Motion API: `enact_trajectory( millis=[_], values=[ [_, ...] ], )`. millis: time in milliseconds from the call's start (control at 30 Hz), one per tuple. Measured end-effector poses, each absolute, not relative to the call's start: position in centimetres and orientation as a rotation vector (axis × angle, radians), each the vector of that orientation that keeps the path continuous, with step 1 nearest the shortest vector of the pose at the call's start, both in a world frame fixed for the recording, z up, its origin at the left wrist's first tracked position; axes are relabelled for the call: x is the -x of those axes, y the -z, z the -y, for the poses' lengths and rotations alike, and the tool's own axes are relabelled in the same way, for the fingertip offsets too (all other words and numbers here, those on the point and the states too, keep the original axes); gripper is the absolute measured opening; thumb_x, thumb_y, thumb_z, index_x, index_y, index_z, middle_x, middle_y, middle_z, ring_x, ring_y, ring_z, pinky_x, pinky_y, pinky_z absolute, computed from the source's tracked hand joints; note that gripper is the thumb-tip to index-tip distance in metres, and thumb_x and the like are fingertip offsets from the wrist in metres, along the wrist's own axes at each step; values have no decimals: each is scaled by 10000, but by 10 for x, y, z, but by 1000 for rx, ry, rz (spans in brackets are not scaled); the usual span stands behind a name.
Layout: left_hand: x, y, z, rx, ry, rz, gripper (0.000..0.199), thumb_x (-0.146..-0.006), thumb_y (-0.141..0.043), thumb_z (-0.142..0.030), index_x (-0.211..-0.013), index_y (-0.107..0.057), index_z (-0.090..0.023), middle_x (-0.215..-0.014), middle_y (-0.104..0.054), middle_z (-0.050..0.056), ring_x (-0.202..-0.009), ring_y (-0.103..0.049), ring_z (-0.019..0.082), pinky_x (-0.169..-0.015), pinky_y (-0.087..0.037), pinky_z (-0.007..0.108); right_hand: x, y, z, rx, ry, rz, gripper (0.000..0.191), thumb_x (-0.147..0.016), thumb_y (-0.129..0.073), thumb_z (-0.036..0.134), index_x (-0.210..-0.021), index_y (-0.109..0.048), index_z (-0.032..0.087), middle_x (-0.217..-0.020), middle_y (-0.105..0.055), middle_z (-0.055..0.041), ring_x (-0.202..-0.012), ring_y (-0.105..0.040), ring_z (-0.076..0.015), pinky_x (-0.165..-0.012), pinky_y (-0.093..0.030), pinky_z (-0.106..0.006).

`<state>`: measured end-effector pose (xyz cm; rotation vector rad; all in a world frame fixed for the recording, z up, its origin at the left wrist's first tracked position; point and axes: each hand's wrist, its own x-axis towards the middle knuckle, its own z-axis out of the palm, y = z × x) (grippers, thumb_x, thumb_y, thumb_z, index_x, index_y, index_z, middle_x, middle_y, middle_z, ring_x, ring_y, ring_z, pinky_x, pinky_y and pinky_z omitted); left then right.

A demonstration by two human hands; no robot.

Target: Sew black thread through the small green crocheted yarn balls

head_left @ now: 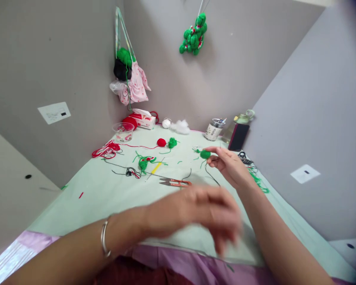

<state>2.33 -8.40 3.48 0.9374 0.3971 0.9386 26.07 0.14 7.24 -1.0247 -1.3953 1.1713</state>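
Now pinching green ball point(205, 154) with right hand point(230, 165), crosswise and leftward of it; cannot tell grip of blurred left hand point(197, 211).

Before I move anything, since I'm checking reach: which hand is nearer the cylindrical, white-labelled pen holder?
Right. The right hand, holding a small oval green yarn piece, is in front of the pen holder; the left hand, blurred, is farther back, nearer the camera.
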Motion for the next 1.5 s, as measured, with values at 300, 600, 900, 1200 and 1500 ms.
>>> enact_trajectory(
  millis=[300,600,900,1200,1500],
  values=[
    [-20,-45,18,-794,-1031,-525,238,-863,-728,-348,-985,-696,-146,-901,-690,58,-819,-664,152,-784,-558,293,-193,-57,25,837,-1088,1621,350,-966,-556,487,-1029,-741,196,-1300,-602,-94,-804,-630,-131,-768,-544,-301],
    [-7,-28,5,-542,-1132,-543,89,-807,-741,-123,-863,-671,-122,-871,-722,46,-830,-717,161,-918,-576,334,-208,-50,20,1066,-1323,1364,371,-930,-588,501,-1047,-667,158,-602,-409,62,-472,-236,-60,-446,-200,-231],
    [-3,-19,0,-589,-1125,-539,96,-810,-740,-107,-874,-671,-125,-869,-717,23,-842,-718,152,-929,-576,321,-197,-53,38,1068,-1367,1629,290,-914,-591,453,-997,-563,176,-591,-546,53,-471,-370,-72,-475,-268,-229],
    [-5,-20,4,-682,-1083,-570,163,-810,-739,-126,-953,-661,-135,-913,-700,31,-836,-708,147,-881,-576,302,-190,-45,40,1202,-1223,1772,245,-941,-546,425,-838,-518,203,-548,-568,52,-449,-399,-83,-467,-311,-220],
    [-4,-23,5,-708,-1091,-591,206,-785,-755,-129,-959,-646,-149,-894,-689,23,-800,-684,135,-892,-566,325,-191,-49,45,1209,-1229,1746,240,-934,-548,411,-822,-536,199,-539,-565,47,-455,-395,-88,-475,-301,-228]
  ],
)
